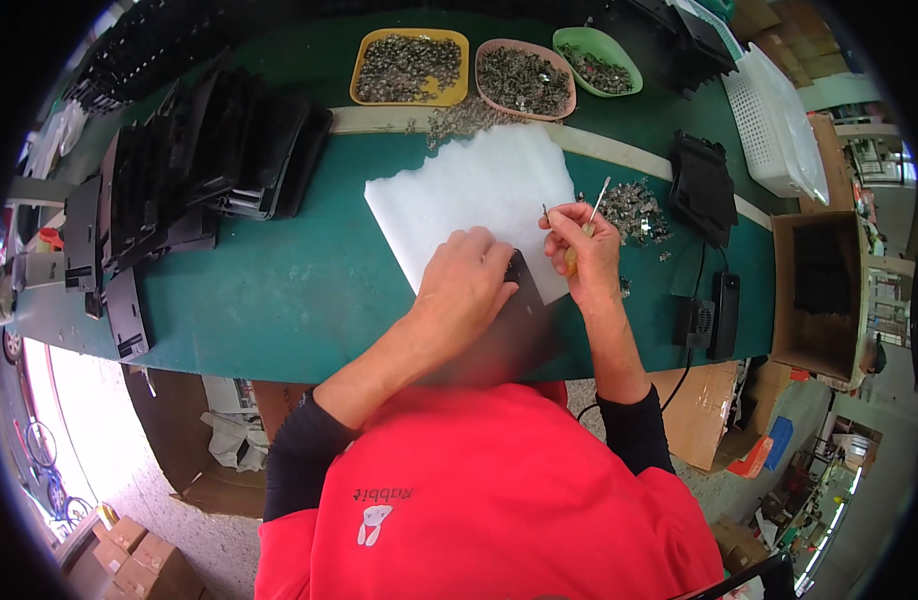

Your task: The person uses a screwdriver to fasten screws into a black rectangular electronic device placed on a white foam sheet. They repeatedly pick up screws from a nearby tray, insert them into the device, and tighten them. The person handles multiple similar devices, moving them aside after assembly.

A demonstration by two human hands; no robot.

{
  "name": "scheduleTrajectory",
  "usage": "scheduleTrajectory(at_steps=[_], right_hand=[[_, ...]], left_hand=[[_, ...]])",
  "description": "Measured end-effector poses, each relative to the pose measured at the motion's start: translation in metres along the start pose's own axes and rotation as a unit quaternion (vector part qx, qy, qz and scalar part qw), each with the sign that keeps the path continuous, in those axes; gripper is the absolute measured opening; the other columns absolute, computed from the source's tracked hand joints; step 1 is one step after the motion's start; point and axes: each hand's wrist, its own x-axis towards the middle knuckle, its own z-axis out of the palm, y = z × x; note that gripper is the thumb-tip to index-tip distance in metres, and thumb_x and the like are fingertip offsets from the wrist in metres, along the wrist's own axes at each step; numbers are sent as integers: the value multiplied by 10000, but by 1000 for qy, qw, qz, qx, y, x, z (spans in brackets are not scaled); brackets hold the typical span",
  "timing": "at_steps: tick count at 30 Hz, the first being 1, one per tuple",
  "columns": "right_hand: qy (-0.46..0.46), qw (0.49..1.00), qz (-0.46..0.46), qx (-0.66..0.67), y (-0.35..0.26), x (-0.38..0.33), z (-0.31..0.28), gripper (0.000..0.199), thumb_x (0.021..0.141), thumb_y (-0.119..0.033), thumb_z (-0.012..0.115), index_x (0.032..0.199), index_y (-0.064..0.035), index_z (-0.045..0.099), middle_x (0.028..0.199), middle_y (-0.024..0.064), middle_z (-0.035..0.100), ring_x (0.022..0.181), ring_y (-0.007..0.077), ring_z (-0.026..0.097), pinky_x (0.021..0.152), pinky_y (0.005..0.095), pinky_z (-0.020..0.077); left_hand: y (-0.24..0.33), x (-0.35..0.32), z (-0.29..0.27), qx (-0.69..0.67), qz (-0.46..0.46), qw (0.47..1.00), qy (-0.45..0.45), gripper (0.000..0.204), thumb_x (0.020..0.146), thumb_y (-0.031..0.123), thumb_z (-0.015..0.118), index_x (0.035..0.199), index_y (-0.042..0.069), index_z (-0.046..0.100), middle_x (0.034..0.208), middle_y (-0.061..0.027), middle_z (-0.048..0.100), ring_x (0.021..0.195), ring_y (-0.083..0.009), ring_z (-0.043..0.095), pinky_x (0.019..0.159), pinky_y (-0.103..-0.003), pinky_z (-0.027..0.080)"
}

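Observation:
My left hand (465,280) grips the left side of a black plastic panel (527,302), its fingers curled over the upper part. The panel lies partly on a white foam sheet (479,185), and its near end is blurred close to my body. Right of it, my right hand (591,250) is closed around a screwdriver (600,200) with a yellowish handle and its thin shaft pointing up and away. A small dark piece (546,211) shows at the fingertips of that hand, too small to name. A pile of small metal parts (634,212) lies just beyond the right hand.
At the back stand a yellow tray (453,94), a pink tray (571,104) and a green tray (635,80) of small metal parts. Black panels (204,150) are stacked left, more (703,185) right. A corded black device (724,315) and cardboard box (834,215) are at right.

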Motion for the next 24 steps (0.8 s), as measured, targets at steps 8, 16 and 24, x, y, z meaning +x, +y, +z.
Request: scheduleTrajectory(at_steps=[8, 16, 24], right_hand=[[13, 998, -30, 52, -4, 7, -16, 110, 859, -88, 699, 899, -16, 627, 814, 95, 681, 503, 79, 548, 389, 197, 351], [-12, 965, -88, -245, -15, -3, 6, 101, 844, -89, 717, 876, 5, 698, 659, 10, 633, 546, 65, 601, 455, 196, 435], [28, 946, -85, -311, -25, -2, -10, 123, 826, -96, 732, 871, 15, 707, 657, 37, 662, 564, 66, 617, 525, 209, 476]], left_hand=[[-11, 5, -30, -98, 115, 980, 126, 370, 773, -37, 704, 1109, 43, 572, 1210, -160, 582, 1090, -357, 597, 815, -385, 555], [-24, -7, -18, -169, -72, 968, 173, 255, 814, 36, 693, 1061, 16, 631, 1197, -184, 597, 1098, -371, 582, 901, -425, 513], [-4, 26, 7, 26, -31, 998, 52, 475, 753, 195, 780, 1184, 72, 626, 1037, -124, 590, 953, -304, 562, 817, -401, 507]])
